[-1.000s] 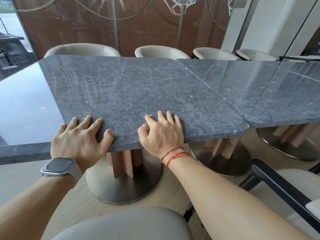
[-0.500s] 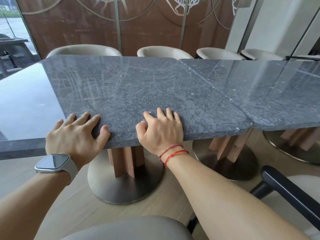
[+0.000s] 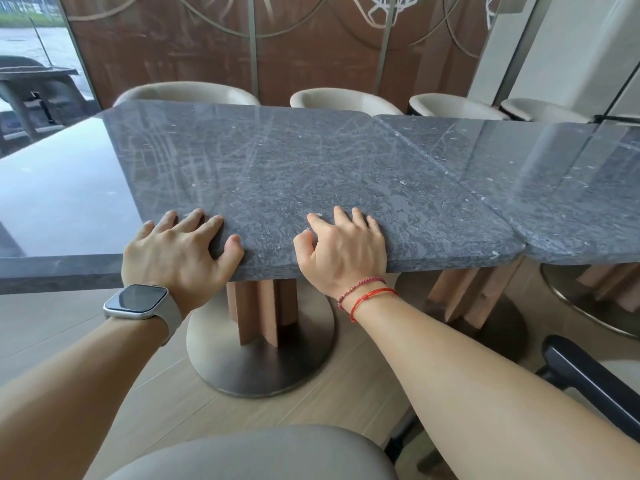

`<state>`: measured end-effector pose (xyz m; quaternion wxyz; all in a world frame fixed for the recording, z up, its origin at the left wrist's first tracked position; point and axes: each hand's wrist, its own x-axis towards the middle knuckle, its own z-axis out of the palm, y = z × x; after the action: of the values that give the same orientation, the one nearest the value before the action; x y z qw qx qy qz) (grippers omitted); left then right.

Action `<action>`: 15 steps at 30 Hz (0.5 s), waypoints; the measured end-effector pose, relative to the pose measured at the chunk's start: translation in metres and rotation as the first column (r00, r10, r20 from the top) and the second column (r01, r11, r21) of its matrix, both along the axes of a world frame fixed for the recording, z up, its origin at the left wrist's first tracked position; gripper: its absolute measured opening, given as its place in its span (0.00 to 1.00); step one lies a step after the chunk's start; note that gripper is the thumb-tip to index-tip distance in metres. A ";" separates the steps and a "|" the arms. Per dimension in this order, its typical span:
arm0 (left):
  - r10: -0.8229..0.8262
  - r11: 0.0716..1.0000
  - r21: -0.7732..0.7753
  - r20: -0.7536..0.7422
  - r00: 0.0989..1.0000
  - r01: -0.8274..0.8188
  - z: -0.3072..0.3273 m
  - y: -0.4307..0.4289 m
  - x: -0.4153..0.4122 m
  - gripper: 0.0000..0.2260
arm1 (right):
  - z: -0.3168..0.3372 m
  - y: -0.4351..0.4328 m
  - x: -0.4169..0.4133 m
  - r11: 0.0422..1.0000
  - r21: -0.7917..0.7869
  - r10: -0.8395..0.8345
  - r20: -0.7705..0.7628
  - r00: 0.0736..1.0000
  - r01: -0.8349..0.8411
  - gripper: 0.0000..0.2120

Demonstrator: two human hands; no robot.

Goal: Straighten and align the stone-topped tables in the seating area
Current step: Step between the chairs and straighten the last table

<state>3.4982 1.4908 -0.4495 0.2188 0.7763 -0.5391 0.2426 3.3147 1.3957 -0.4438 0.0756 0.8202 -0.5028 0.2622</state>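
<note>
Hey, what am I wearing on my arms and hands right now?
No sleeves show; both forearms are bare. On the left wrist, a smartwatch with silver case, dark screen and pale grey band. On the right wrist, two thin red cord bracelets.

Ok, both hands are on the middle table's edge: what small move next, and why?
Probably pull the left hand slightly toward you, pivoting at the right hand: the middle table seems set back from the left table at the near edge, while its right corner meets the right table.
</note>
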 end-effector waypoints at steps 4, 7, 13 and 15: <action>0.008 0.999 0.032 0.000 1.000 -0.008 0.000 -0.002 0.002 0.27 | -0.001 -0.003 0.003 1.000 -0.027 -0.002 0.008 1.000 0.002 0.29; 0.009 1.000 0.015 -0.003 1.000 -0.009 -0.001 -0.004 0.002 0.27 | -0.003 -0.004 0.002 0.999 -0.032 -0.002 0.020 1.000 0.002 0.29; -0.006 0.999 0.040 -0.019 1.000 0.006 -0.002 -0.003 0.004 0.27 | -0.004 -0.005 0.001 1.000 -0.011 -0.011 0.000 1.000 0.011 0.28; -0.010 0.999 0.051 -0.009 1.000 0.010 0.000 -0.004 0.004 0.27 | -0.004 -0.006 0.001 1.000 0.001 -0.016 0.012 1.000 0.016 0.26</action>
<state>3.5023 1.4867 -0.4498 0.2025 0.7801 -0.5479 0.2243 3.3159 1.3899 -0.4476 0.0741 0.8145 -0.5101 0.2663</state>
